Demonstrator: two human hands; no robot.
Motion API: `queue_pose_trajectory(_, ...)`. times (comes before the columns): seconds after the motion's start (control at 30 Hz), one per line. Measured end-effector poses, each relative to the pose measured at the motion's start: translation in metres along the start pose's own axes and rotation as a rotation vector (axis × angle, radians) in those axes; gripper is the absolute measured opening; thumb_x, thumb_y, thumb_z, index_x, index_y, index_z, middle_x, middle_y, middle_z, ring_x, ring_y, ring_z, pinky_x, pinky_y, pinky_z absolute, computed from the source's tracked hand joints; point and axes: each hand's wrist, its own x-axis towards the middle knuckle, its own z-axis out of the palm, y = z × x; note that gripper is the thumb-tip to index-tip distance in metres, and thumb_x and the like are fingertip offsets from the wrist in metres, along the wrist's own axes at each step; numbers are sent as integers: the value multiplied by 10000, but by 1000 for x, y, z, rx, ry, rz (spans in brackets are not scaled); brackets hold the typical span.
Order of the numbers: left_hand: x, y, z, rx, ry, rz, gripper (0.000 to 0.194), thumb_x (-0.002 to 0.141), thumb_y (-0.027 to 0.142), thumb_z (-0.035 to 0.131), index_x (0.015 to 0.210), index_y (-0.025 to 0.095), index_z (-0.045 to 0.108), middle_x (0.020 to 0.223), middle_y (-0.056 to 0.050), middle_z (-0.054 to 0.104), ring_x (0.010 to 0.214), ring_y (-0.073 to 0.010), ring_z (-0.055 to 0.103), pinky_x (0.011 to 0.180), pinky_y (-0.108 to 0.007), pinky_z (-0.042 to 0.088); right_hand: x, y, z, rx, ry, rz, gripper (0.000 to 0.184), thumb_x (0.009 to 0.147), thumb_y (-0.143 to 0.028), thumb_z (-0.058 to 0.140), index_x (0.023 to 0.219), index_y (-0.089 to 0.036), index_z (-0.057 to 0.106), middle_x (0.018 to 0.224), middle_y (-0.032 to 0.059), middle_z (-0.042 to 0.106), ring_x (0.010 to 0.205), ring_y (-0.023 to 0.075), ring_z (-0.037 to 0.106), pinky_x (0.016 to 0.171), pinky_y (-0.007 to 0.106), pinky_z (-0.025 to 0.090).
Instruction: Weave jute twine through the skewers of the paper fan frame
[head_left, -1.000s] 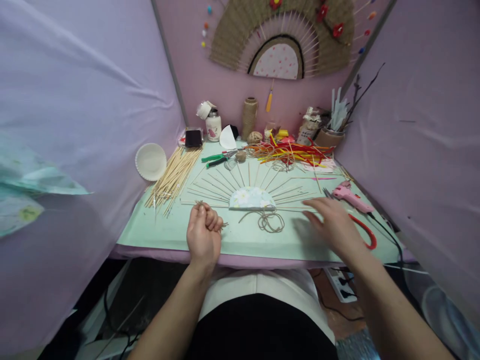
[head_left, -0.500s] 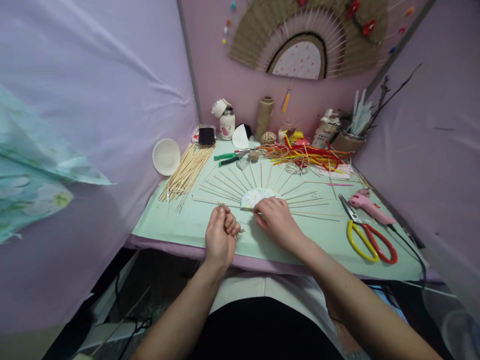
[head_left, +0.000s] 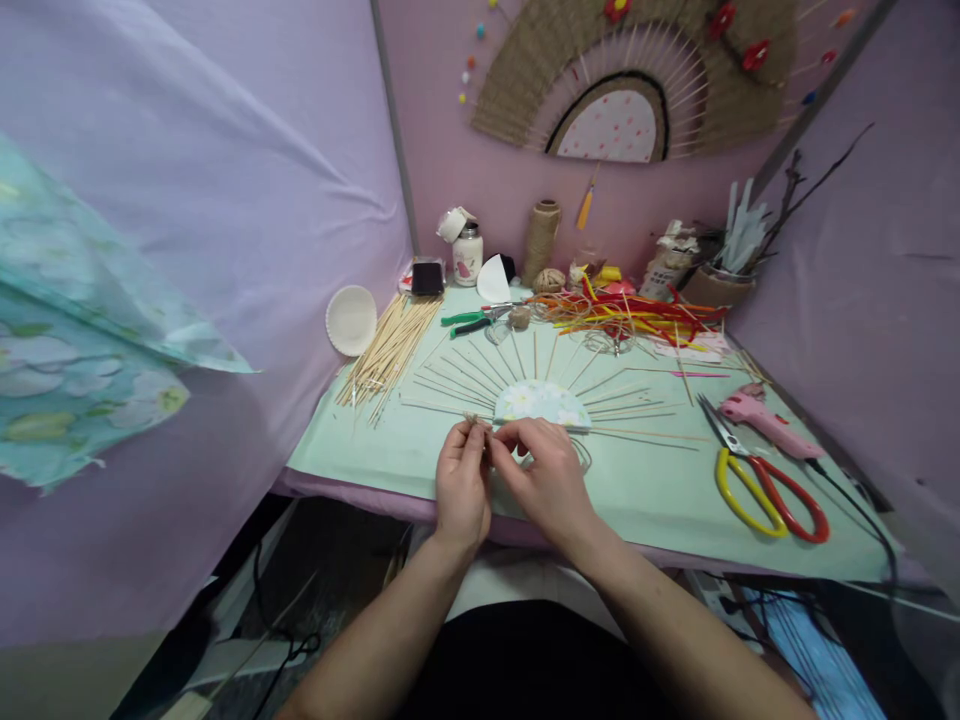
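Note:
My left hand [head_left: 463, 482] and my right hand [head_left: 541, 472] meet at the near edge of the green mat [head_left: 660, 490]. Both pinch a short length of jute twine [head_left: 480, 425] between their fingertips. More of the twine lies in a loose loop [head_left: 581, 455] just behind my right hand. Right beyond them is a half-round floral card [head_left: 541, 402] with thin wooden skewers [head_left: 465, 368] fanned out from it like spokes.
A pile of loose skewers [head_left: 388, 345] and a white paper bowl [head_left: 351, 320] sit at the left. Yellow-and-red scissors [head_left: 765, 490] and a pink glue gun [head_left: 761, 420] lie at the right. Coloured strips [head_left: 630, 312], green pliers [head_left: 469, 320], a twine spool [head_left: 541, 238] and jars line the back.
My right hand came from the scissors side over to the fan's base, then down to meet my left hand on the twine. The view shifted left.

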Motion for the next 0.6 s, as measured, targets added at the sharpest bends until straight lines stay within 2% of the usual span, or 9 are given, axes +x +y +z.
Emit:
queue_pose_trajectory(0.17,-1,1,-1,-2,-30,-30,173,757,283,713,832,136,662,876,-31,630,845,-115,592,829,-247,460,-2,0,3,16,15,13,135,876,-253,541,755,-206,576,740,6,651,727,159,553,754,327,352)
queue_pose_trajectory(0.37,-1,0,-2,-33,-77,-76,176,753,273,721,860,138,684,895,-38,654,867,-133,614,849,-285,475,-1,2,2,36,18,50,127,865,-258,539,760,-203,584,738,9,646,708,153,540,742,319,364)
queue_pose_trajectory(0.6,0,-2,-1,9,-116,-61,152,758,242,717,848,128,676,878,-40,658,868,-142,627,861,-297,482,1,5,0,5,-19,83,101,850,-237,560,762,-196,588,738,0,648,719,153,553,754,314,350)
